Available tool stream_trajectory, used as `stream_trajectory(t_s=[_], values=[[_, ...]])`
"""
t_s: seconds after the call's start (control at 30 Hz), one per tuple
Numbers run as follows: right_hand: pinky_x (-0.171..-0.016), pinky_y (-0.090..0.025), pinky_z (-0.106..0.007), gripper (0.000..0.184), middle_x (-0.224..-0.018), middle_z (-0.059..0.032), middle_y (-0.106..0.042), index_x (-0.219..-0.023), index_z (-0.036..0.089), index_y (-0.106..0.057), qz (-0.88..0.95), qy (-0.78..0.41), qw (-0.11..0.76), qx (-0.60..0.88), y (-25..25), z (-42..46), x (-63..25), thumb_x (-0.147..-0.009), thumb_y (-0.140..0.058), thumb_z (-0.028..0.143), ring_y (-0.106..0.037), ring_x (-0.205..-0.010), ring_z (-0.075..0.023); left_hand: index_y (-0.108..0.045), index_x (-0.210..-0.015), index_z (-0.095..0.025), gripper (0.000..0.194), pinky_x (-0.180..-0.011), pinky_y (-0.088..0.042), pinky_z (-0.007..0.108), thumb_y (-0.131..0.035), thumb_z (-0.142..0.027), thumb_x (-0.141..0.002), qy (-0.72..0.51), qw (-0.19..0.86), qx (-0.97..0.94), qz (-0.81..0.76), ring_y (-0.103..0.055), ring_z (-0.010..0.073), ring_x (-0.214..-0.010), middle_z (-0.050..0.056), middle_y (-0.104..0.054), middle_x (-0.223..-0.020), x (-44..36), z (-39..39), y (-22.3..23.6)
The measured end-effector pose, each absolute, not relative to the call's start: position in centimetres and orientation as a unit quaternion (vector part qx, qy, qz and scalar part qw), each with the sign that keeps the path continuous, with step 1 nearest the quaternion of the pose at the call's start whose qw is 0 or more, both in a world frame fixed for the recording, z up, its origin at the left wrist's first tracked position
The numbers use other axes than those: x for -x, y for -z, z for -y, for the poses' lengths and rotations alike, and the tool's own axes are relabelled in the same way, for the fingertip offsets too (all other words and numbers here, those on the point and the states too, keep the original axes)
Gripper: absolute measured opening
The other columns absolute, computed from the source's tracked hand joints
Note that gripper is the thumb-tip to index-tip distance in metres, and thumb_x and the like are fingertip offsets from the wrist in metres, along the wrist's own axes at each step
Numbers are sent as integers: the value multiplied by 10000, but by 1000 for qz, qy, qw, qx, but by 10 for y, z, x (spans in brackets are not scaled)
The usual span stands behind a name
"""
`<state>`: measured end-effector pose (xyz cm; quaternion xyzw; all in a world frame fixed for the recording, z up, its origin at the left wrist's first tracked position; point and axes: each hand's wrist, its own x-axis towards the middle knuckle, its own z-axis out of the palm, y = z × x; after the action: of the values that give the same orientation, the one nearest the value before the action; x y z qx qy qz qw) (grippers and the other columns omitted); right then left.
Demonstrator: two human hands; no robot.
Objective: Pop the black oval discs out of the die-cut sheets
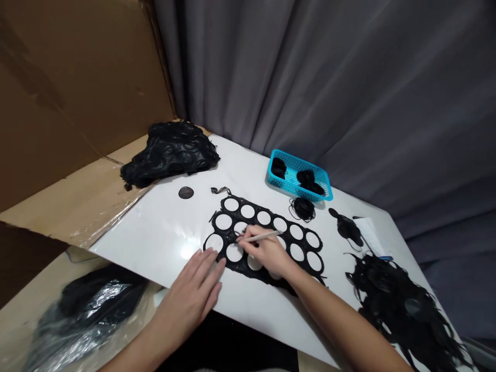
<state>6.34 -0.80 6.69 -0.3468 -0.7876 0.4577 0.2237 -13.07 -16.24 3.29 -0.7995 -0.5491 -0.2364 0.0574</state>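
Note:
A black sheet punched with round holes (267, 237) lies flat on the white board (166, 232). My right hand (267, 253) rests on the sheet, fingers closed round a thin silver tool (259, 237) whose tip points left at one of the holes. My left hand (196, 289) lies flat with fingers stretched out, its fingertips pressing the sheet's near-left corner. A single black disc (186, 192) sits loose on the board to the far left of the sheet.
A blue basket (271, 168) holding black rings stands behind the sheet, a loose ring bundle (302, 209) beside it. Black scrap piles lie at far left (170, 152) and near right (403, 305). Cardboard (58, 103) walls the left; a plastic bag (85, 310) lies near left.

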Motion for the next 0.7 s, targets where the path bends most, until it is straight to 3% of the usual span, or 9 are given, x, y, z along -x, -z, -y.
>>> stream_trajectory(t_s=[0.13,0.37,0.7], values=[[-735,-433,-279,172,-815,4,-686,-716,217,-609,783,-467,194,363,-59,36,-69,-874,-640,156,-613,-852,-178,-577,-1356,-101,380,-1138,-389,451,-484,-263,-1026,210,74,829,513,-524,293,-1325,154,-605,-1380,122,157,-28],[-799,-459,-305,178,-839,0,-686,-708,215,-631,773,-476,218,357,-59,41,-71,-848,-668,112,-614,-889,-185,-552,-1400,-153,395,-1124,-415,453,-463,-267,-1033,204,46,830,517,-515,284,-1345,135,-600,-1402,122,157,-23],[-799,-448,-322,211,-817,3,-670,-710,220,-588,807,-430,225,335,-55,44,-70,-875,-650,104,-575,-874,-191,-581,-1358,-136,372,-1118,-414,450,-470,-234,-1017,193,63,833,515,-508,293,-1347,155,-587,-1409,121,157,-23]])
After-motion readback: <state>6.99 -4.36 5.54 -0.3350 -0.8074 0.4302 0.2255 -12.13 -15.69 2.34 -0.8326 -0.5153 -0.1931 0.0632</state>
